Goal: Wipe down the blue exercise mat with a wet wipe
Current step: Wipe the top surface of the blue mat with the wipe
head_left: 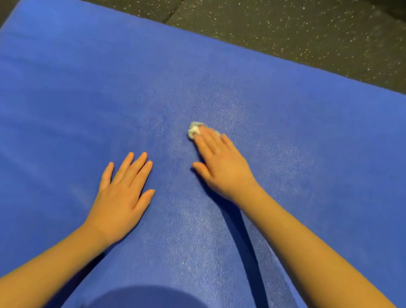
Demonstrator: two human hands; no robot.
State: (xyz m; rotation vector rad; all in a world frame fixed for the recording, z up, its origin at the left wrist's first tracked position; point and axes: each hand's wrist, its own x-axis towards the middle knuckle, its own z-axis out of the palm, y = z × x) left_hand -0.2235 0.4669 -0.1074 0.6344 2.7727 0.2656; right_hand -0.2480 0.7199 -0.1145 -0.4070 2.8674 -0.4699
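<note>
The blue exercise mat fills most of the view, its far edge running from upper left down to the right. My right hand lies flat with straight fingers and presses a small crumpled white wet wipe onto the mat near its middle; only the wipe's far end shows past my fingertips. My left hand rests palm down on the mat, fingers spread, holding nothing. A damp sheen shows on the mat around and below the wipe.
Dark speckled rubber floor lies beyond the mat's far edge, with a seam running through it. A dark object sits at the top right corner. A rounded shadow falls on the mat at the bottom middle.
</note>
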